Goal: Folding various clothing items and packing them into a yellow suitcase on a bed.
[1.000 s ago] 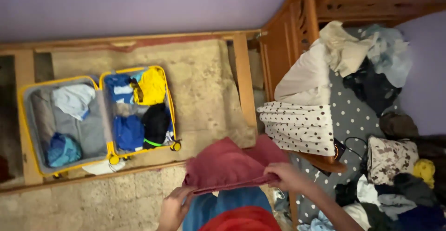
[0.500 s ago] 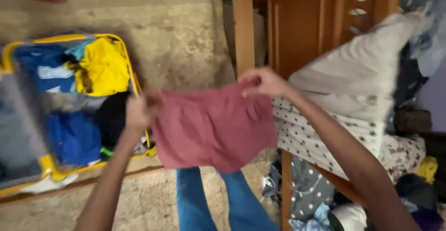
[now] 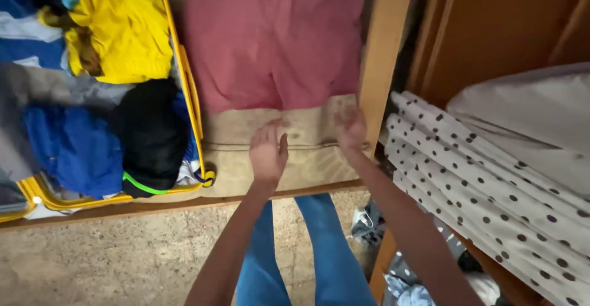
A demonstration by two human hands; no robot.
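No packages, labels, signs or screens show here; the view holds only clothing, an open suitcase, bedding and wooden furniture.

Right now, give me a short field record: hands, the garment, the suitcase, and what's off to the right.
left hand: open, palm down, just below the garment's hem, not gripping
right hand: open, at the hem's right corner, beside the wooden post
pink garment: spread flat on the tan mat
yellow-rimmed suitcase: open, left of the garment
suitcase contents: yellow garment, blue garment, black garment
right side: polka-dot fabric
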